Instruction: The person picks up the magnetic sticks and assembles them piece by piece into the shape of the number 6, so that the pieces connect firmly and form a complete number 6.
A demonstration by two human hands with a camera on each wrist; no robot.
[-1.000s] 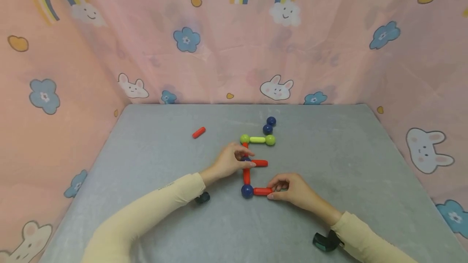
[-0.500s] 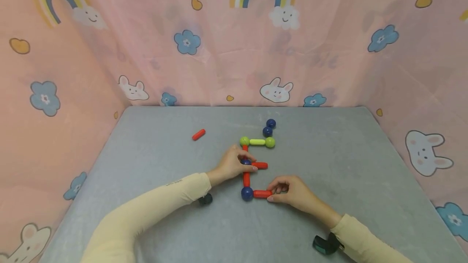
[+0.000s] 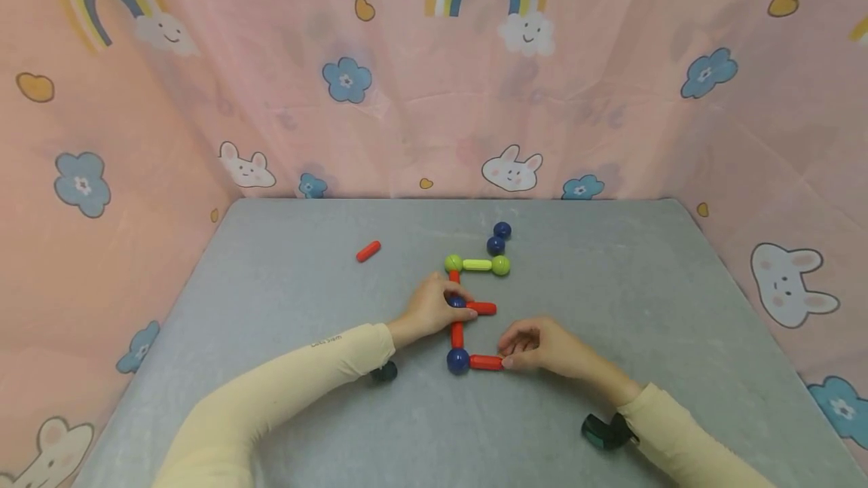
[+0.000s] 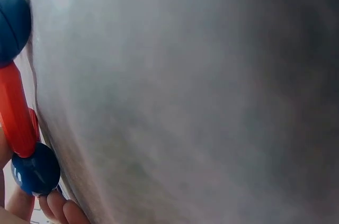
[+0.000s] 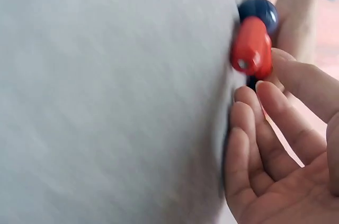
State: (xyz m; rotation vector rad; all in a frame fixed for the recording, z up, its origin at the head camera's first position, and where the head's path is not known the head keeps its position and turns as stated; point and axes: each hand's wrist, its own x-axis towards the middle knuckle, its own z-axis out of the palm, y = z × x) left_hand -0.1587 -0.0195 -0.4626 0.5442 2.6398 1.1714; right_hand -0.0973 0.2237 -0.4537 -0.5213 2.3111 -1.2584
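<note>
A figure of magnetic rods and balls lies on the table. Its upright side runs from a green ball (image 3: 453,263) down through a middle blue ball (image 3: 457,303) to a lower blue ball (image 3: 457,361). My left hand (image 3: 432,307) pinches the middle blue ball between thumb and fingers, partly covering it. From that ball a red rod (image 3: 483,309) points right. Another red rod (image 3: 485,362) extends right from the lower ball. My right hand (image 3: 542,347) is at this rod's outer end, its fingers loosely bent; in the right wrist view the rod's tip (image 5: 249,57) shows uncovered.
At the top of the figure, a light green rod (image 3: 478,265) joins a second green ball (image 3: 500,266). Two blue balls (image 3: 499,238) sit just behind it. A loose red rod (image 3: 368,251) lies at the back left. Pink printed cloth (image 3: 407,119) walls the table's back and sides.
My right hand has let go of the lower red rod and shifted slightly right. My left hand has moved slightly right and closed in on the middle blue ball. The figure keeps its shape.
</note>
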